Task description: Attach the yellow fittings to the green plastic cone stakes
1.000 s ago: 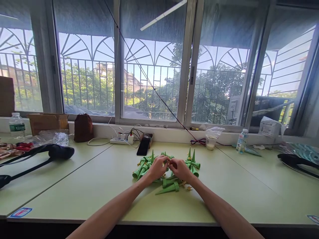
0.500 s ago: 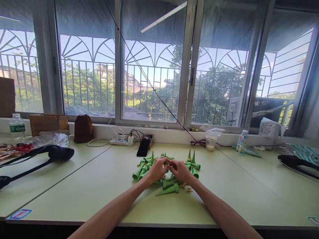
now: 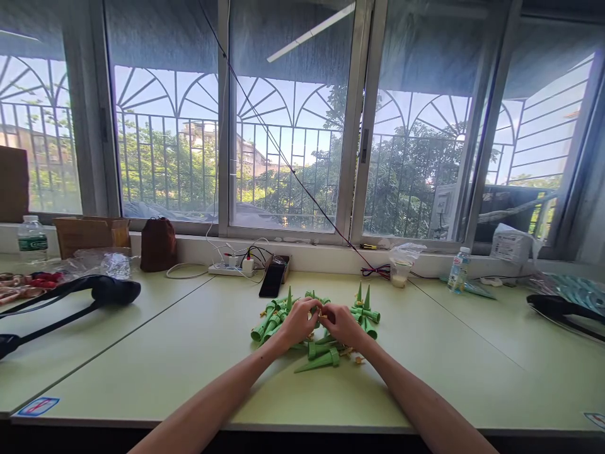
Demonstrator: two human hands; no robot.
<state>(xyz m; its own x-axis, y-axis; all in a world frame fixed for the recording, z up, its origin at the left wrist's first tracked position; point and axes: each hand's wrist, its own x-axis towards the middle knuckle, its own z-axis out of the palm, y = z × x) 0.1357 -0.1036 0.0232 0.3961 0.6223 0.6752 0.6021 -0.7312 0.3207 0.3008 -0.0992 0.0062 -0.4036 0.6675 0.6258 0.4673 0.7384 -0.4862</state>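
My left hand (image 3: 300, 320) and my right hand (image 3: 341, 323) meet fingertip to fingertip over a pile of green plastic plant watering spikes (image 3: 272, 323). Both are closed in a pinch. A bit of a small yellow plastic piece (image 3: 323, 315) shows at the right fingertips; whatever the left fingers grip is hidden behind them. In front of the hands lies a green spike (image 3: 321, 360) with its tip to the left. Loose yellow pieces (image 3: 359, 360) lie by the right wrist. Two spikes (image 3: 367, 297) point upward at the pile's right side.
Behind the pile lie a black phone (image 3: 272, 280) and a white power strip (image 3: 231, 271) with cables. A plastic cup (image 3: 398, 275) and a bottle (image 3: 458, 270) stand at the back right. A black headband-like device (image 3: 113, 290) rests on the left.
The hands stay in the same place, with only a slight shift of the fingers. A little more of the yellow piece shows between them.
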